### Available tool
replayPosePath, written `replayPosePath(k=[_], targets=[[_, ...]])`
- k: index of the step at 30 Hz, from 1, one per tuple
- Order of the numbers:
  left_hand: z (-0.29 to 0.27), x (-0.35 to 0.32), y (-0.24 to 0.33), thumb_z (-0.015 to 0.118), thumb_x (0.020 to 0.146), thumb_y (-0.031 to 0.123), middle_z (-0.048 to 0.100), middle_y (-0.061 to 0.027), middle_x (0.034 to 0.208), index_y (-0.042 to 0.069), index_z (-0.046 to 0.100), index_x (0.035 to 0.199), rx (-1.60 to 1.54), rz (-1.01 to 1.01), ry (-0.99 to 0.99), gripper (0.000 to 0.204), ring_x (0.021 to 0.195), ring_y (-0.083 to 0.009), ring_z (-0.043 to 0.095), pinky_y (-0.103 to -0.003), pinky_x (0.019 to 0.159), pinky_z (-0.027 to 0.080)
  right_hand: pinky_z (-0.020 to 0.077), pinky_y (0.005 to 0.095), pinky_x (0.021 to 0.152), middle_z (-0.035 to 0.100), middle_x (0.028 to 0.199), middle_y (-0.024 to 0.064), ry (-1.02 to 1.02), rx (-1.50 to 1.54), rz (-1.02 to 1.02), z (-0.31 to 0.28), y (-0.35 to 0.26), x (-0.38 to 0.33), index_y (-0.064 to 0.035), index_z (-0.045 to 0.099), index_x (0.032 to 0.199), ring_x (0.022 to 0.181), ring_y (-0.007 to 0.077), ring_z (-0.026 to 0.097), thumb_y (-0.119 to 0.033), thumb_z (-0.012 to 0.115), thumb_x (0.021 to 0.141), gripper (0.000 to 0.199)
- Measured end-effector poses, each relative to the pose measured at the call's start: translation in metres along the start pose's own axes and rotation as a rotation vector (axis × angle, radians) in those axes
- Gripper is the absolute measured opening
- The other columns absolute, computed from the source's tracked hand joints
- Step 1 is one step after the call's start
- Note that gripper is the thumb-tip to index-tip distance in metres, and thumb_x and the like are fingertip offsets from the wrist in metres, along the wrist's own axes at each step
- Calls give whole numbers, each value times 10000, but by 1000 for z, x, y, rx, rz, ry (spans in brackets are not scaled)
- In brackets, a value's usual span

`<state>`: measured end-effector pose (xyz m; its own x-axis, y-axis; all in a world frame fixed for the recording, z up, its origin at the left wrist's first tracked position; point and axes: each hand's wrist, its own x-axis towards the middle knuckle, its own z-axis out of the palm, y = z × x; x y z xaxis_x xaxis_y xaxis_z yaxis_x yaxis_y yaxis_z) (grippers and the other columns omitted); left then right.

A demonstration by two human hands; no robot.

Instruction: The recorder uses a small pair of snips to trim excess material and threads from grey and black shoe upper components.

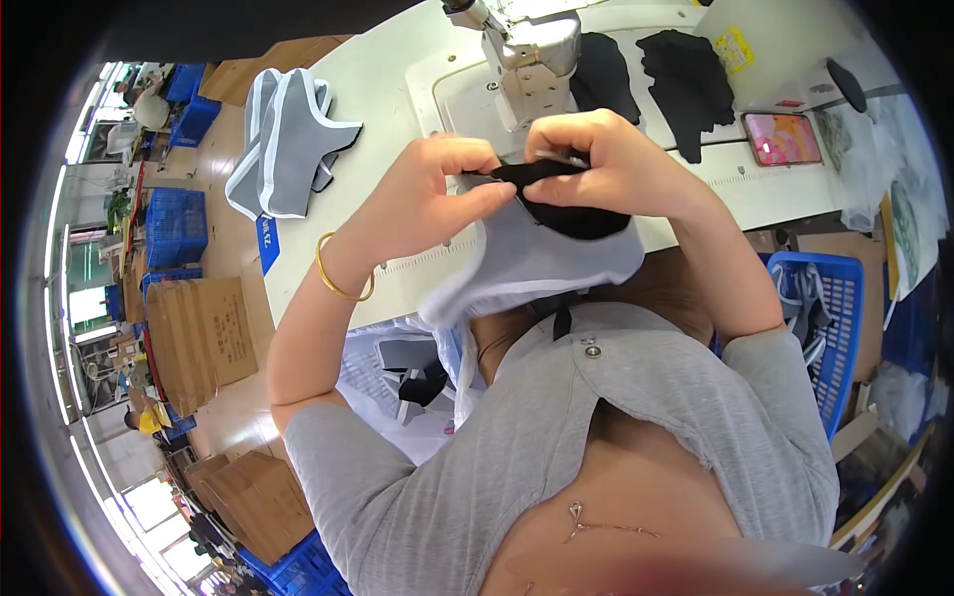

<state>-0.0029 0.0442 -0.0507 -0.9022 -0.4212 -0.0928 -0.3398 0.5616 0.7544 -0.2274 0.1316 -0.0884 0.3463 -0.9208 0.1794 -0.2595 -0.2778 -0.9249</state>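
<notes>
Just in front of the sewing machine [537, 74], both my hands pinch fabric at the near edge of the white table. My left hand [437, 189], with a gold bangle on its wrist, is closed thumb against fingers on the edge of a grey fabric piece [556, 260] with pale trim. Closed on a black fabric piece [586, 219] laid against the grey one is my right hand [611, 164]. The thumbs are close together. The grey cloth hangs down toward my lap. Fingers hide the exact spot where the two layers meet.
Grey pieces with white edging [288, 144] hang over the table's left side. Black fabric pieces [686, 84] and a phone [782, 139] lie at the right. A blue basket [840, 338] stands at my right, and cardboard boxes [202, 343] stand on the floor at left.
</notes>
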Motion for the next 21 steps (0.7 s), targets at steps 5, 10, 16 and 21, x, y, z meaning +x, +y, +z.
replayPosePath(k=[5,10,16,21], targets=[[19,-9,1,699,844,74,603,-26,770,-17,665,864,-227,-133,109,99,686,-98,494,-246,639,404,499,261,822,693,971,31,266,615,112,10,9,-5,-4,662,1005,929,79,633,-95,744,826,217],[41,-27,2,670,877,33,661,-28,796,-34,689,913,-88,-34,495,78,734,-79,569,-229,663,454,531,312,804,704,987,98,409,-82,85,-1,8,-25,6,663,1051,903,177,678,-150,718,853,258],[59,-29,6,685,887,-4,653,-15,887,-52,687,951,-195,34,664,80,745,-54,508,-186,664,399,515,371,739,670,897,172,417,-375,-19,21,-6,-26,24,651,1061,825,333,657,-303,664,907,361],[65,-28,7,669,867,-49,664,-64,891,-38,696,967,-201,136,669,104,757,-104,578,-227,691,470,436,286,647,545,716,87,-33,-77,142,7,16,-9,-4,658,917,667,172,516,-359,633,938,356]])
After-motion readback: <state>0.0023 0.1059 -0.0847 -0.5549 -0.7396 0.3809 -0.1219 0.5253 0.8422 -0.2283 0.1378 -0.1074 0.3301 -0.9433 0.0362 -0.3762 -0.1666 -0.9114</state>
